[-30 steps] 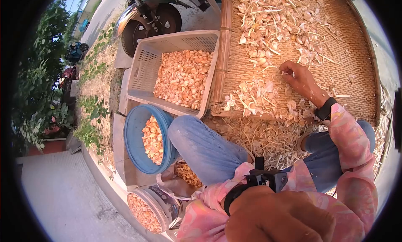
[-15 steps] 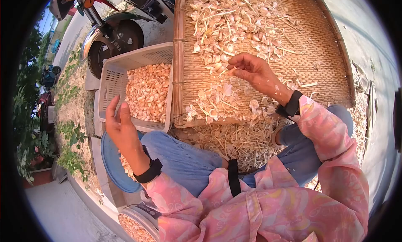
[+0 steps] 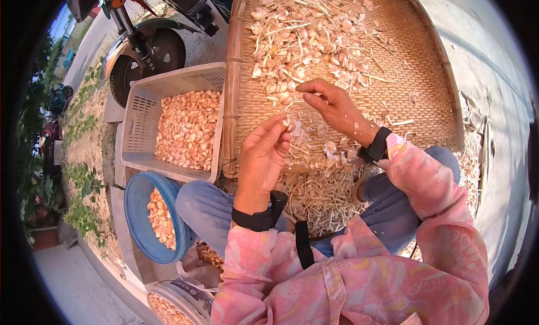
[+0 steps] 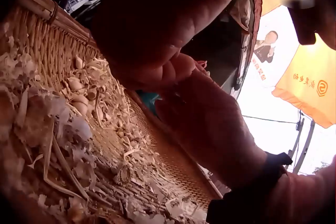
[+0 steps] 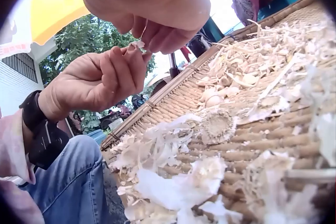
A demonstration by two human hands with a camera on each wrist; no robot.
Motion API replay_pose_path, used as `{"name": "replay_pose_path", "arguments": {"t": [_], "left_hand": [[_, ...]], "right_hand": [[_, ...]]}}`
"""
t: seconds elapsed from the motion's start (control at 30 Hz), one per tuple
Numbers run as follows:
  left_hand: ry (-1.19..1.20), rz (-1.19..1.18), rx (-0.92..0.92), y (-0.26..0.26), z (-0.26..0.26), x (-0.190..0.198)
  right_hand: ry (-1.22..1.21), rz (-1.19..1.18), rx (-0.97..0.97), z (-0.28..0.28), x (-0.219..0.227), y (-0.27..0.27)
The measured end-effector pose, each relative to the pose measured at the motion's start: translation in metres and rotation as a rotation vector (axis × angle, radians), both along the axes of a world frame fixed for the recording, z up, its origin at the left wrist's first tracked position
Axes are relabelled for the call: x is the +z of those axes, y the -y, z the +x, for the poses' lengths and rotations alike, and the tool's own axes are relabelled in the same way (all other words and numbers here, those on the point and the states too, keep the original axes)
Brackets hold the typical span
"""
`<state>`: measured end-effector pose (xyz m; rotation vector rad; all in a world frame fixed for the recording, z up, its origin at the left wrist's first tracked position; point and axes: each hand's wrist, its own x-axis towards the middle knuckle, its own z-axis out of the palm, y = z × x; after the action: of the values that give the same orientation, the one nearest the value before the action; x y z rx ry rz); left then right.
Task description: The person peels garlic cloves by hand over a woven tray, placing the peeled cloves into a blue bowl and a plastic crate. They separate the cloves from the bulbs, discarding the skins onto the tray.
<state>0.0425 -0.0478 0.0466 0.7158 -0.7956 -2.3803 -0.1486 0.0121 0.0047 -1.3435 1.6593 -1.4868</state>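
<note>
Over the near left part of a woven bamboo tray [image 3: 415, 108], my left hand [image 3: 261, 159] pinches a garlic clove [image 3: 288, 124] between thumb and fingertips. My right hand [image 3: 337, 111] is just above and to the right, its fingers bent toward the clove. In the right wrist view, a thin pale strip of garlic skin [image 5: 143, 28] runs from the right hand's fingertips toward the clove. A heap of unpeeled cloves [image 3: 314, 38] with dry stalks lies farther up the tray. Loose papery skins [image 5: 173, 187] are scattered below both hands.
Left of the tray stands a pale plastic crate [image 3: 143, 100] of peeled cloves, with a blue basin [image 3: 132, 207] nearer, also holding cloves. A white bucket [image 3: 185, 302] of cloves sits at lower left. A motorbike wheel [image 3: 168, 55] is behind the crate. Skins and stalks [image 3: 314, 201] litter the ground between the knees.
My left hand has come up from low in front, over the crate, to beside the right hand, where it pinches a clove. The right hand has lifted slightly off the tray. The head view has shifted.
</note>
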Motion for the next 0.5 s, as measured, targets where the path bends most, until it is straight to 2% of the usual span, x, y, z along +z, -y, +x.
{"name": "replay_pose_path", "arguments": {"t": [0.03, 0.1, 0.13, 0.2, 0.23, 0.27, 0.33, 0.4, 0.47, 0.5], "left_hand": [[-0.056, -0.006, -0.021, -0.007, 0.005, 0.017], [-0.157, 0.023, -0.127, -0.027, 0.014, 0.067], [-0.317, -0.023, -0.24, -0.035, 0.017, 0.089], [-0.594, -0.121, -0.396, -0.052, 0.02, 0.122], [-0.695, -0.14, -0.366, -0.06, 0.016, 0.13], [-0.798, -0.155, -0.339, -0.069, 0.012, 0.138], [-0.961, -0.113, -0.144, -0.083, -0.001, 0.144], [-1.059, -0.075, -0.075, -0.098, -0.002, 0.147], [-1.03, 0.094, -0.049, -0.121, 0.009, 0.156], [-0.972, 0.258, 0.007, -0.133, 0.015, 0.169]], "right_hand": [[-0.15, 0.123, 0.027, -0.013, -0.001, 0.004], [-0.493, 0.073, -0.013, -0.027, -0.015, 0.023], [-0.663, 0.049, -0.031, -0.033, -0.022, 0.033], [-0.737, -0.016, -0.041, -0.037, -0.027, 0.066], [-0.778, -0.052, -0.043, -0.037, -0.029, 0.081], [-0.794, 0.0, -0.002, -0.036, -0.032, 0.091], [-0.825, 0.103, 0.075, -0.033, -0.038, 0.106], [-0.821, 0.256, 0.161, -0.035, -0.04, 0.101], [-0.863, 0.402, 0.228, -0.034, -0.034, 0.08], [-0.903, 0.322, 0.213, -0.034, -0.035, 0.061]]}}
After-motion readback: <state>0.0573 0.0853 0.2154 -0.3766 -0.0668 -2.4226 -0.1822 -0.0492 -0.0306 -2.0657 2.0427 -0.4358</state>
